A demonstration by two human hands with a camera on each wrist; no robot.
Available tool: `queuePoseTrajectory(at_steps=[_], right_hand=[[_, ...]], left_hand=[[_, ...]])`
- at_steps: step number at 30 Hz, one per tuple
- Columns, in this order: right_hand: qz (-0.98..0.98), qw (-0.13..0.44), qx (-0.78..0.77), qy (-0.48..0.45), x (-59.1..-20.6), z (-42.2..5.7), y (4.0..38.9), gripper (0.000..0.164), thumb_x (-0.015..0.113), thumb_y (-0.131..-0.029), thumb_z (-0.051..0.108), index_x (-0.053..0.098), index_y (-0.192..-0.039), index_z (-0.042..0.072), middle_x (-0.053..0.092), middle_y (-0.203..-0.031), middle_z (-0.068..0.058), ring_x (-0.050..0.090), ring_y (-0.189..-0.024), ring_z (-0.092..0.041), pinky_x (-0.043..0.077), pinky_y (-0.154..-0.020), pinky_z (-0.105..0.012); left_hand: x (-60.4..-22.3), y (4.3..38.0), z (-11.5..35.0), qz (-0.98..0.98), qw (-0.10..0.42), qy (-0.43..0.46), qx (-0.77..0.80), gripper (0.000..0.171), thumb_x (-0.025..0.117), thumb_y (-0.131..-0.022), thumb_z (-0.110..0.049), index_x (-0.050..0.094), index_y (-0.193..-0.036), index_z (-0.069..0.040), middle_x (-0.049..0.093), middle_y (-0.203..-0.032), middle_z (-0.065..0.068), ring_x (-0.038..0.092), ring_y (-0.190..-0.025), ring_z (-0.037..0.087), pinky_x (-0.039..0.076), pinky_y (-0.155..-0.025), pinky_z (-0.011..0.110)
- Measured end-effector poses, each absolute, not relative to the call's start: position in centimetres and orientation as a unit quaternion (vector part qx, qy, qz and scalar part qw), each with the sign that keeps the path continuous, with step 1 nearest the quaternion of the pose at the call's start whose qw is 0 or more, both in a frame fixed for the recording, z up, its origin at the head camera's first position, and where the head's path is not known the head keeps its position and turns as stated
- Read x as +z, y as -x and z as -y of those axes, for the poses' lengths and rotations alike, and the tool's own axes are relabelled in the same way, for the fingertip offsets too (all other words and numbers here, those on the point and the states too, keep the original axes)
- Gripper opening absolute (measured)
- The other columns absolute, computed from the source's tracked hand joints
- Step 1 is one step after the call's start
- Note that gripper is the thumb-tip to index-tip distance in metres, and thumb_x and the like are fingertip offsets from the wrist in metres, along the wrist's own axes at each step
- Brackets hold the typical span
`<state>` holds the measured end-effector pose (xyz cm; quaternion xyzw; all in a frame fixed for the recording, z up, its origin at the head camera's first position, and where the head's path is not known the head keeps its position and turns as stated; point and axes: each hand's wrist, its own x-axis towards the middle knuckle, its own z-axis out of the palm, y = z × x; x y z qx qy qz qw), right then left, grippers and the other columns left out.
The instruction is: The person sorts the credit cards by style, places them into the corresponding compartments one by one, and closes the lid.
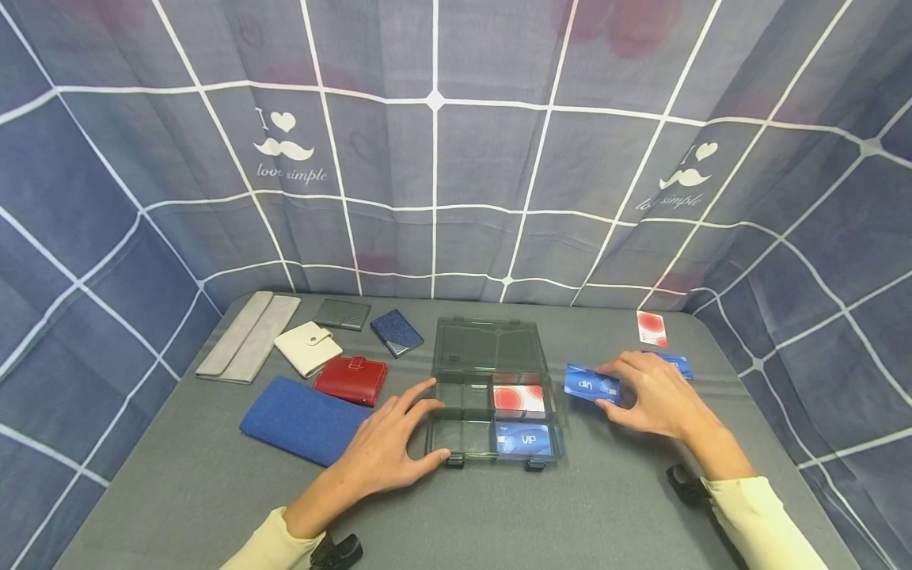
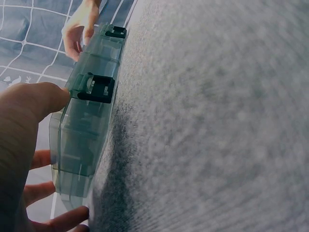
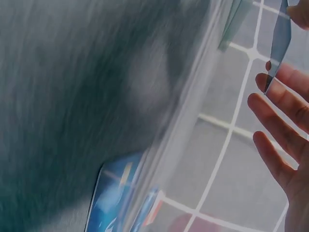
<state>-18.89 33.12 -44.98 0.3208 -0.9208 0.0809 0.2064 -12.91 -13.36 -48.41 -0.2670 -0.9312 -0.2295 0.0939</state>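
Note:
My right hand (image 1: 651, 396) pinches a blue VIP card (image 1: 590, 384) between thumb and fingers, right of the box. Seen edge-on in the right wrist view is the same card (image 3: 280, 43). At the left side of a clear green-tinted plastic box (image 2: 79, 140), my left hand (image 1: 399, 439) rests with spread, fairly straight fingers, its thumb at the front edge near a latch. The divided box lies with its lid (image 1: 490, 346) back. A red-and-white card (image 1: 518, 398) sits in its back right compartment and another blue VIP card (image 1: 523, 438) in the front right one.
Beyond my right hand lie a blue card (image 1: 677, 365) and a red-and-white card (image 1: 651, 328). Left of the box are a blue wallet (image 1: 306, 419), red wallet (image 1: 351, 380), cream wallet (image 1: 308, 348), grey wallet (image 1: 249, 338) and two small dark holders (image 1: 397, 332). A curtain (image 1: 470, 158) surrounds the table.

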Motion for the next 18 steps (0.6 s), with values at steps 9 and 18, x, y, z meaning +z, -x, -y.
queuePoseTrajectory(at_steps=[9,18], right_hand=[[0.897,0.214,0.091,-0.376,-44.5,-29.7,17.0,0.049,0.088,-0.075,0.044,0.079,-0.115,0.016,0.072,-0.105,0.005,0.070,-0.099,-0.025,0.055,-0.089,-0.050],[0.892,0.193,0.085,-0.401,-44.6,-26.7,15.6,0.052,0.088,-0.076,0.048,0.078,-0.116,0.018,0.072,-0.107,0.006,0.070,-0.105,-0.022,0.056,-0.095,-0.048]], left_hand=[[-48.3,12.9,13.4,0.932,0.086,0.266,-0.229,0.065,0.080,-0.088,-0.060,0.066,-0.142,-0.027,0.045,-0.168,-0.003,0.065,-0.117,0.022,0.056,-0.076,0.046],[-48.4,12.9,13.3,0.931,0.089,0.269,-0.231,0.065,0.081,-0.088,-0.060,0.067,-0.142,-0.027,0.045,-0.168,-0.003,0.065,-0.115,0.022,0.056,-0.077,0.045]])
